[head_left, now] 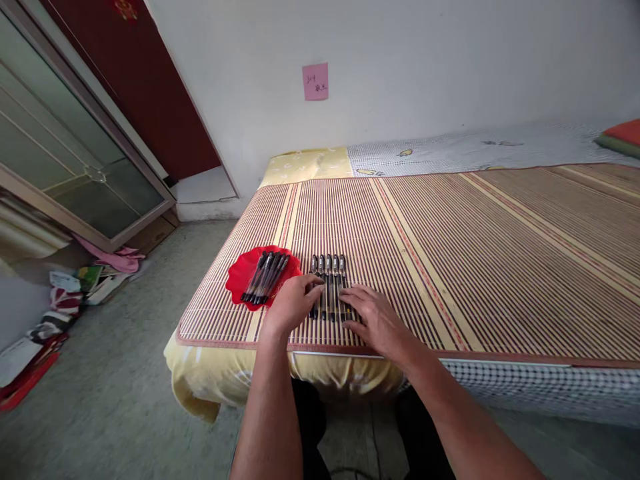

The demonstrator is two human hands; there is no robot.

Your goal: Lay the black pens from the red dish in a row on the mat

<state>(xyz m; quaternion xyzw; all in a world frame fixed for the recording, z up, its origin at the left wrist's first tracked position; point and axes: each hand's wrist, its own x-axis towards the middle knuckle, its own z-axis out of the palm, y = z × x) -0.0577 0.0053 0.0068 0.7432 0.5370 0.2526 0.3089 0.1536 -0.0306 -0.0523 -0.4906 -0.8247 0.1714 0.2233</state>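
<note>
Several black pens [329, 273] lie side by side in a row on the striped bamboo mat [450, 253], near its front edge. My left hand [293, 303] rests on the mat at the left end of the row, fingers curled onto the leftmost pens. My right hand [374, 319] lies flat on the lower ends of the pens at the right, fingers stretched out. Left of the row sits a red scalloped dish [240, 273] holding several more black pens [265, 277].
The mat covers a bed with a yellow sheet [210, 373] hanging at the corner. A pink note [315, 81] is stuck on the white wall. Papers and cloth [75, 287] lie on the grey floor at left, below a glass door. Red and green cushions [623, 137] sit far right.
</note>
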